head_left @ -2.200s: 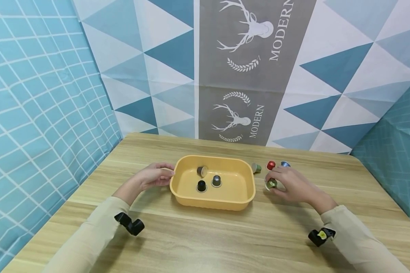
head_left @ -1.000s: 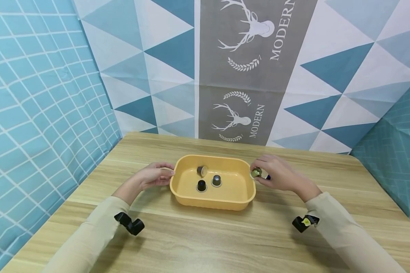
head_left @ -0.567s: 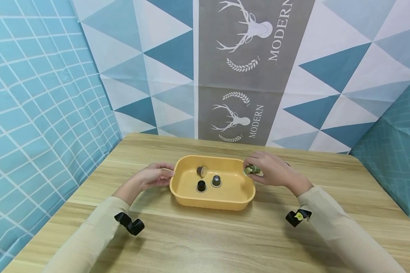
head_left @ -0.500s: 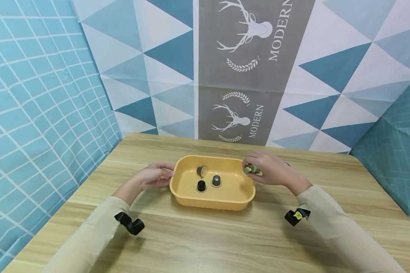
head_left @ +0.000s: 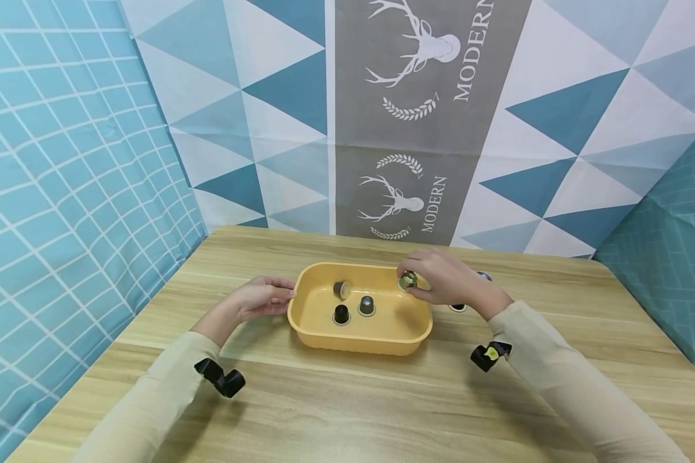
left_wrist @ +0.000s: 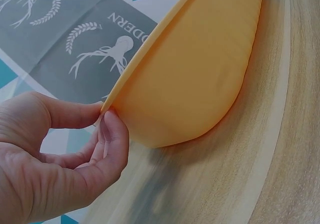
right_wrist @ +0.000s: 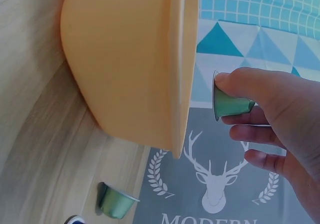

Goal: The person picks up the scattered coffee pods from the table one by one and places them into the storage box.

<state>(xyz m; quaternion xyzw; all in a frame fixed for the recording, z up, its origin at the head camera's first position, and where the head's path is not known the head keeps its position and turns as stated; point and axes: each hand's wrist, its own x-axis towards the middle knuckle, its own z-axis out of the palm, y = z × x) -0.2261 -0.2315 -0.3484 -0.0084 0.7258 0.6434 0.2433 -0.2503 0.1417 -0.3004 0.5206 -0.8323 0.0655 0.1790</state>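
My right hand point(head_left: 440, 275) is over the right end of a yellow plastic tub point(head_left: 359, 344), pinching a green coffee capsule point(head_left: 408, 280) between thumb and fingers. In the right wrist view this capsule point(right_wrist: 232, 103) is held sideways, its flat lid towards the tub, above the rim. My left hand point(head_left: 263, 297) pinches the tub's left rim; the left wrist view shows thumb and forefinger meeting at the edge. Inside the tub, a black capsule point(head_left: 342, 315) and a grey one point(head_left: 367, 306) stand lid down, while a brown capsule point(head_left: 342, 290) lies on its side.
On the wooden table point(head_left: 347, 405) right of the tub, a blue capsule point(head_left: 484, 276) and a dark one with a pale rim point(head_left: 457, 308) peek out around my right hand. Another green capsule point(right_wrist: 117, 202) lies beside the tub. A patterned backdrop point(head_left: 289, 161) hangs behind.
My right hand has lifted the green capsule off the table and carried it left, over the tub's right rim. My left hand stays on the rim, and the tub has not moved.
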